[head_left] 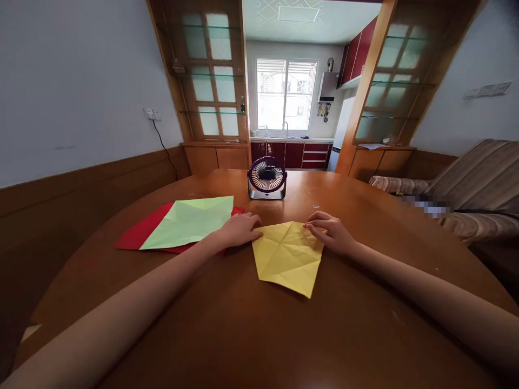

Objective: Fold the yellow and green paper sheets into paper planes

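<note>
A creased sheet of yellow paper (290, 254) lies on the brown table in front of me, with fold lines crossing it. At its upper left corner, my left hand (240, 229) grips the edge, thumb below and fingers curled above. My right hand (330, 232) pinches the upper right edge between thumb and fingertips. Just left of the yellow sheet, a light green sheet of paper (194, 219) rests on top of red paper (150, 229), and my left hand and wrist cover part of both.
A small purple desk fan (266, 175) stands on the table (259, 335) beyond the papers. Tiny white scraps lie on the tabletop at right. A striped sofa (474, 183) is beside the table's right edge. A black cable (164, 143) hangs from a wall socket at left.
</note>
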Tool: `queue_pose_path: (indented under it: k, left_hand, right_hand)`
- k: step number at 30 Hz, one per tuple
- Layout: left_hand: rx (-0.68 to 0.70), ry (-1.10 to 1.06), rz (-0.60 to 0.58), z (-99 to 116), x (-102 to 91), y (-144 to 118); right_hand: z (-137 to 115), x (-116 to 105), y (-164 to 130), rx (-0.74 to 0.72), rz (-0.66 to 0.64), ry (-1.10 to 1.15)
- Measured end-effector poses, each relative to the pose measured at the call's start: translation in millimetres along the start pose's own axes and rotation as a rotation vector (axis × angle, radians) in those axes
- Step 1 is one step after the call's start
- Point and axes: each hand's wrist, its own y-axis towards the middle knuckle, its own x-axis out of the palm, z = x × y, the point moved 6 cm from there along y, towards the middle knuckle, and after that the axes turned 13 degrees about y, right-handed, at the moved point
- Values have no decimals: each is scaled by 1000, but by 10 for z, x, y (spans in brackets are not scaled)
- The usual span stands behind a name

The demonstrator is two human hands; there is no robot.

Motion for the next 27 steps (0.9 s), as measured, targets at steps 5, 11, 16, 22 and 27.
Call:
queue_pose_path:
  k: [5,11,16,22,27]
  left_hand:
    - [-5,42,-46,59,-64,-25]
    - [19,189,-100,285,-174,-60]
    - [42,239,-125,445,-311,-137]
    - [224,229,28,453,-333,-100]
    - [337,0,-58,302,-4,-65]
  right_hand:
    - [-191,66,35,-54,-84,-149]
    - [-403,317,-69,43,-403,-325]
    - [-403,364,-96,40,-424,-344]
    - [-146,307,-131,-44,-422,-235]
    - [-49,249,-154,-108,-405,-201]
